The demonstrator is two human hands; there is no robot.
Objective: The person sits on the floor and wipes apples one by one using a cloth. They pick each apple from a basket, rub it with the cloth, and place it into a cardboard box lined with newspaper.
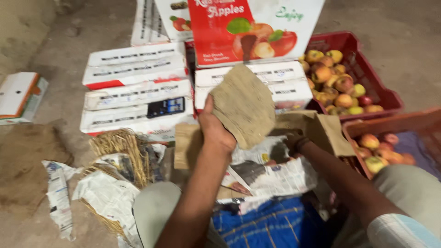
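Observation:
My left hand [215,128] grips a rough brown pulp tray sheet [243,104] and holds it up over an open cardboard box [321,126] in front of me. My right hand [290,143] reaches down into that box, onto the crumpled newspaper [271,172] that lines it; its fingers are mostly hidden, so what they touch is unclear. A red apple shows a little between the newspaper folds.
Stacked white and red apple cartons [138,87] stand behind the box, a dark phone [166,106] on one. A red crate of apples [349,73] and an orange crate [395,138] sit at right. Straw [120,144] and newspaper [103,197] lie at left.

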